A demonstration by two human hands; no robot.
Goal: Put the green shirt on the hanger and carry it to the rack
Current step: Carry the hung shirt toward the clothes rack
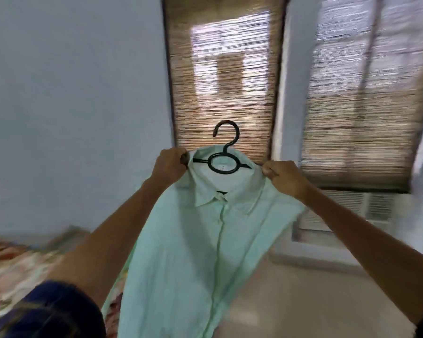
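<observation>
Pale green shirt [205,240] is hanging in mid-air in front of the person, held up at about chest height and draping down toward the floor [303,301]. Placket is facing the camera and looks buttoned, collar folded down. Black plastic hanger [222,162] is sitting inside the neck opening: ring and hook are showing above the collar, and both arms are disappearing under the shoulders. A dark bit is also peeking out below the collar, probably the hanger's lower part, can't confirm.

Left hand [169,167] is pinching the shirt's shoulder at the hanger's end; grip closed tight on the fabric, fingers curled in. Right hand [285,178] is doing the same on the other shoulder, fist closed on cloth. Can't tell whether either grip is also catching the hanger arm underneath. Nobody is holding the hook.

Step, as I'm reading it: hanging part looks basically done, shoulders are being seated or straightened. Carry looks to be starting, judging by the heavy blur across the background.

Next move is calling for one hand shifting to the hook while the other is keeping the shoulder from sliding off, then walking it over. Rack isn't in view, so direction is unknown.

Surroundings: bamboo blinds [220,81] on the windows straight ahead, blue wall [71,93] left, patterned bed cover [17,264] at lower left.
</observation>
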